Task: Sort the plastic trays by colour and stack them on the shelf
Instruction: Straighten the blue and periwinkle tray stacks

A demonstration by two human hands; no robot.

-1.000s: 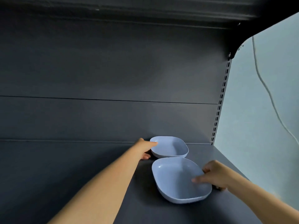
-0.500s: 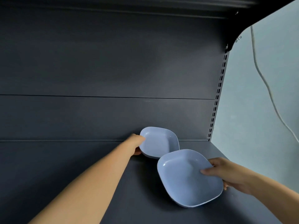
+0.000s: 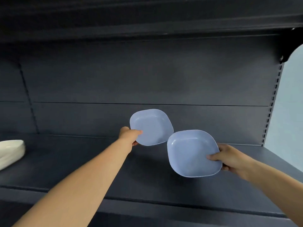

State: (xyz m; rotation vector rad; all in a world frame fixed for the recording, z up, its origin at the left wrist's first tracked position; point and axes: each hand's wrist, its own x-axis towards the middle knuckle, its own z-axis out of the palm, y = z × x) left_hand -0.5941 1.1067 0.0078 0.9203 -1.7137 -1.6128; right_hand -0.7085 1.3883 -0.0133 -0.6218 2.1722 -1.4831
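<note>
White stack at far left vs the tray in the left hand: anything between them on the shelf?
Nothing: in the head view only bare dark shelf lies between the white stack and the left-hand blue tray.

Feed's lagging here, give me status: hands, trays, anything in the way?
Left hand grips far blue tray; right hand grips near blue tray. Both tilted, off the shelf. White stack far left, clear.

A dark grey shelf (image 3: 82, 161) carries a white tray stack (image 3: 10, 152) at its left edge.

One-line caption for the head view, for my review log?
Left hand and right hand each hold a tilted blue tray above a dark shelf.
</note>
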